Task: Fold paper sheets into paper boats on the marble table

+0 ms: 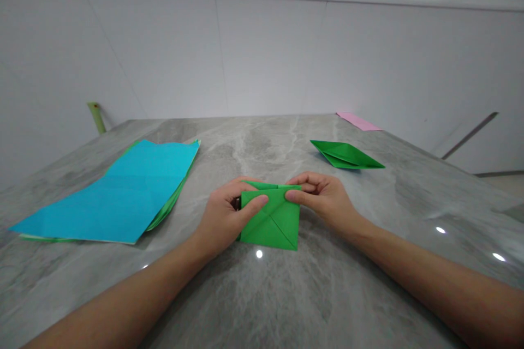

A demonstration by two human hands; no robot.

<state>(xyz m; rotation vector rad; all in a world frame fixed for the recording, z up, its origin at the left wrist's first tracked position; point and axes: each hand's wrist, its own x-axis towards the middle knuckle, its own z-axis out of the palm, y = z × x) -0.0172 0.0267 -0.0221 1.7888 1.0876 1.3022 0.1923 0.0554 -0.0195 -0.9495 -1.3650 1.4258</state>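
Left grip is pinching the upper left corner of the green folded paper, with the thumb lying across the top face and the fingers curling behind the edge. Right grip is clamping the upper right corner of the same piece, thumb and forefinger pressing along the top fold. Both grips are therefore holding closed on the paper. The piece is resting on the grey marbled table, near the front edge and roughly central, showing a squarish outline with diagonal creases crossing its face. Both forearms are reaching in from the lower corners of the view. A stack of sheets topped by a blue sheet is lying flat to the left, well apart from the hands, with green sheets showing beneath its right edge. A finished green folded shape is sitting farther back on the right. A pink sheet is lying at the far right edge, beside the white wall.
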